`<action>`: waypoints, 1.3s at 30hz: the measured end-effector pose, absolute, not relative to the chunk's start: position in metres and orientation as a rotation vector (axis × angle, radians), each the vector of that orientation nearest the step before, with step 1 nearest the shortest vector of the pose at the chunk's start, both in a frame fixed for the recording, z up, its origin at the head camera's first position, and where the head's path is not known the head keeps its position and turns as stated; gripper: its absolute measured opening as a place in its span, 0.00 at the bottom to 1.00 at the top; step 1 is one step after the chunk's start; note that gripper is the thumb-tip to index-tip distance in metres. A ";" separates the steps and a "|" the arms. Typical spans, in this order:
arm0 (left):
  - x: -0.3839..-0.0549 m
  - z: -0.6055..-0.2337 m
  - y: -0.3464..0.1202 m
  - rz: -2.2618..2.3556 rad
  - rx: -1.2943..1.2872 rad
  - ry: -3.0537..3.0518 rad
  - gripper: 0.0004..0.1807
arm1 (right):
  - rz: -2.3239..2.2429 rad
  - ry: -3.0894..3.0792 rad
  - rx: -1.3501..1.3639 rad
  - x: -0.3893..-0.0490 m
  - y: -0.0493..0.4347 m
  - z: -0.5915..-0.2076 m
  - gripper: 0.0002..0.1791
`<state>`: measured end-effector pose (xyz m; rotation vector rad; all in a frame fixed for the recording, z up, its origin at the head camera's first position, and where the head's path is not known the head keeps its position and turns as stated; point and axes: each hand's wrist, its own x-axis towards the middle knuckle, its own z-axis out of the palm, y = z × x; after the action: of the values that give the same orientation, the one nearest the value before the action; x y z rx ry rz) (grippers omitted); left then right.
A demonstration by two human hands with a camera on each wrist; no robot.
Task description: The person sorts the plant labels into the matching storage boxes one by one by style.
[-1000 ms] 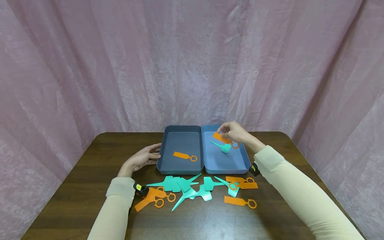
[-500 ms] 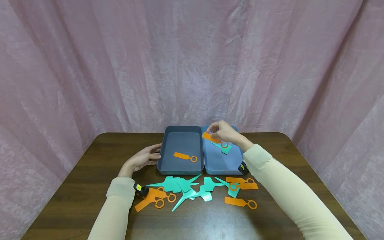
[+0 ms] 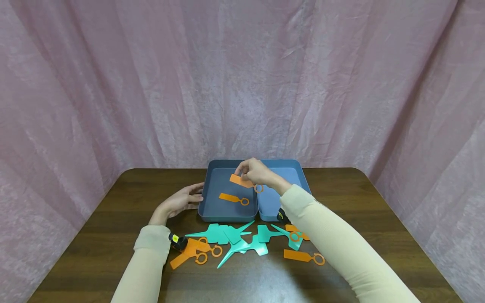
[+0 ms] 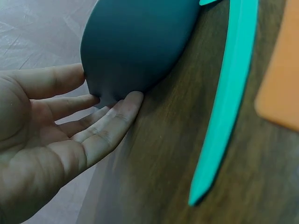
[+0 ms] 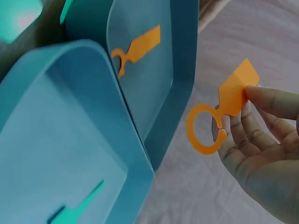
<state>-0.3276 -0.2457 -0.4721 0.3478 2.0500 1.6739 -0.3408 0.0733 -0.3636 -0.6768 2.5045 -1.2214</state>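
Observation:
My right hand (image 3: 257,171) pinches an orange ring-ended plant tag (image 3: 239,181) between thumb and fingers, over the dark grey-blue tray (image 3: 217,212). In the right wrist view its open ring (image 5: 190,130) hangs off the flat blade. A second orange tag (image 3: 229,197) lies on that tray's floor. At the tray's left wall is my left hand (image 3: 179,198), fingertips and thumb touching the outside of the wall. The lighter blue tray (image 3: 291,172) stands right beside the dark one; a green plant tag (image 5: 70,215) shows in it in the right wrist view.
Several green T-shaped plant tags (image 3: 216,232) lie overlapping in front of the trays. Orange ring tags (image 3: 189,248) are bunched near the left wrist. Another orange tag (image 3: 297,255) lies front right, and my right sleeve (image 3: 322,223) partly covers more tags. A pink curtain (image 3: 235,84) hangs behind the table.
My right hand has carried the orange plant tag leftward from over the light blue tray to over the dark tray. The left hand has stayed at the dark tray's side.

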 end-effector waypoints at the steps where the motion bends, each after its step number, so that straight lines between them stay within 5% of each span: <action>1: -0.327 -0.472 -0.246 1.671 0.348 2.053 0.37 | -1.223 2.496 -0.683 -0.341 0.069 -0.365 0.13; 16: -0.326 -0.475 -0.243 1.674 0.344 2.048 0.37 | -1.191 2.469 -0.717 -0.337 0.039 -0.375 0.13; 39: -0.327 -0.475 -0.247 1.669 0.347 2.050 0.37 | -1.257 2.440 -0.687 -0.335 0.078 -0.372 0.14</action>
<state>-0.3269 -0.2474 -0.4755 0.3469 2.0496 1.6692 -0.3348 0.0783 -0.3716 -0.6870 2.4396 -1.2572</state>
